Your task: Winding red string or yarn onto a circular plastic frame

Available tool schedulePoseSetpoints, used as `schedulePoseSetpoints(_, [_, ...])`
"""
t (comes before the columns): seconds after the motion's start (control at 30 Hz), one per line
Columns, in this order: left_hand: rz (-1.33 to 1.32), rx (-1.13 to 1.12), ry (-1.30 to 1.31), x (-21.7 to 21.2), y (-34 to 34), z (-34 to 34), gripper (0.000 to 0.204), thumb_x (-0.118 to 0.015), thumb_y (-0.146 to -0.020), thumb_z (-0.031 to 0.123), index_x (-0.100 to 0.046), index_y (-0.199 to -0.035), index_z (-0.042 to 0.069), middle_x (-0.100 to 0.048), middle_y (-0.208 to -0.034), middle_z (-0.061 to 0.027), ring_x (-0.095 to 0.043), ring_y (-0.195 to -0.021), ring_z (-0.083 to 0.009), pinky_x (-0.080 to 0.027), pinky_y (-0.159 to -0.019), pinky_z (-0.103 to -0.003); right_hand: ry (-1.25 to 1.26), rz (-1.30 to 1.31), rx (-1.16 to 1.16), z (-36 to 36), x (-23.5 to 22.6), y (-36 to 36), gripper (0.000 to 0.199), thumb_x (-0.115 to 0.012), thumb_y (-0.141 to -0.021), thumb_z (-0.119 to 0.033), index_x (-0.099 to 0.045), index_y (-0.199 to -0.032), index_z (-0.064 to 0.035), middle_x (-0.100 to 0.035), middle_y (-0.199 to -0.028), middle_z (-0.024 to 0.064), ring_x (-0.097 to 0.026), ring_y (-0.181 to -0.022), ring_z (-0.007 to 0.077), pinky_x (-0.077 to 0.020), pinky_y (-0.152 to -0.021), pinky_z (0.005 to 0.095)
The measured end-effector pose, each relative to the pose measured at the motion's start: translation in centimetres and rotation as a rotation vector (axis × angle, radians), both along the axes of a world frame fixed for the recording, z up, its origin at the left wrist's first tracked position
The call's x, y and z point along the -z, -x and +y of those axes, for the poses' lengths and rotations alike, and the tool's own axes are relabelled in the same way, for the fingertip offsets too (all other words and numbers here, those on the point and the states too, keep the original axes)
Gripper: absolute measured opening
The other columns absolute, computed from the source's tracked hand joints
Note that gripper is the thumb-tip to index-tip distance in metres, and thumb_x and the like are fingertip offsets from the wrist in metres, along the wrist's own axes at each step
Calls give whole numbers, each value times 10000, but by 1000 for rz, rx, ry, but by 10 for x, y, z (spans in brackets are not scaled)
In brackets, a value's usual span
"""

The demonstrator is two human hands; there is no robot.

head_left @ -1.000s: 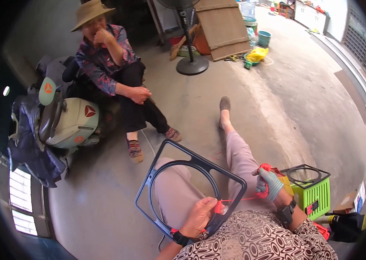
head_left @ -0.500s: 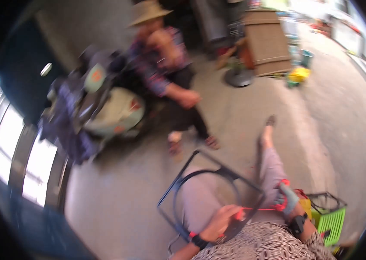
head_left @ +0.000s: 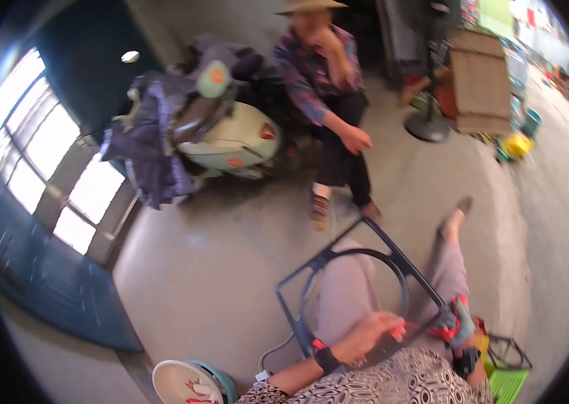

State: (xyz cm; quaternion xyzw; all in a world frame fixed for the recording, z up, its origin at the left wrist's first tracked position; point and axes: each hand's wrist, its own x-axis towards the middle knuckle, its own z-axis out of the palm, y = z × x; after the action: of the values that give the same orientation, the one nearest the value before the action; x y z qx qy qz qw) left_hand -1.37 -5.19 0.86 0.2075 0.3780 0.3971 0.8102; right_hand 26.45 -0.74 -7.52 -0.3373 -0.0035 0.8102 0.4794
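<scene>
A black square frame [head_left: 407,261] with a round ring inside it rests tilted across my lap. Over its near right corner, my left hand [head_left: 365,338] is closed, its fingertips pinching a thin red cord [head_left: 420,328]. That cord runs taut to my right hand [head_left: 463,323], which wears a grey glove and is closed around a bunched red part of it beside the frame's right corner. Blur hides the exact shape of the red bunch. Both wrists carry black bands.
Across from me sits a person [head_left: 325,81] in a straw hat, beside a parked scooter [head_left: 230,141]. A pail [head_left: 163,377] stands at my lower left, and a green basket [head_left: 510,387] at my right. A fan base [head_left: 427,128] and brown box [head_left: 479,81] stand farther back.
My view has swung left, so the surroundings sit farther right and the pail shows. My hands have drawn closer together, shortening the cord between them. The frame stays on my lap.
</scene>
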Motion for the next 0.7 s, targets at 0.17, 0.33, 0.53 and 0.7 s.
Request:
schedulePoseSetpoints(0.17, [-27,-6,132,4,13,8,208,-586,-899,190,-578,-927,-15,-611,-825,-82,-586,-729,-128,-490,-730,-247,-59,-136,-132,20,-26,21,298,-532,-919,-339,-528,-1006,-54,-343,-497,-34,-311,-399,101,-318,-428,264])
schedulePoseSetpoints(0.33, [-24,25,96,13,8,11,209,-581,-905,197,-574,-937,-9,-625,-865,-97,-605,-753,-140,-489,-736,-250,-89,-126,-141,10,-19,6,336,-542,-911,-355,-525,-1012,-36,-353,-514,-23,-325,-401,105,-336,-444,280])
schedulePoseSetpoints(0.53, [-13,21,72,13,6,7,217,-578,-908,196,-575,-947,-17,-629,-873,-107,-611,-758,-152,-489,-738,-255,-139,-122,-147,5,-23,6,335,-550,-906,-361,-524,-1011,-44,-349,-519,-30,-323,-404,94,-340,-449,269])
schedulePoseSetpoints(0.7, [-14,18,73,9,6,10,200,-585,-902,182,-563,-955,-10,-626,-867,-107,-613,-743,-155,-509,-712,-260,-140,-112,-138,6,-22,6,341,-557,-901,-366,-523,-1012,-45,-344,-516,-33,-316,-404,91,-338,-447,266])
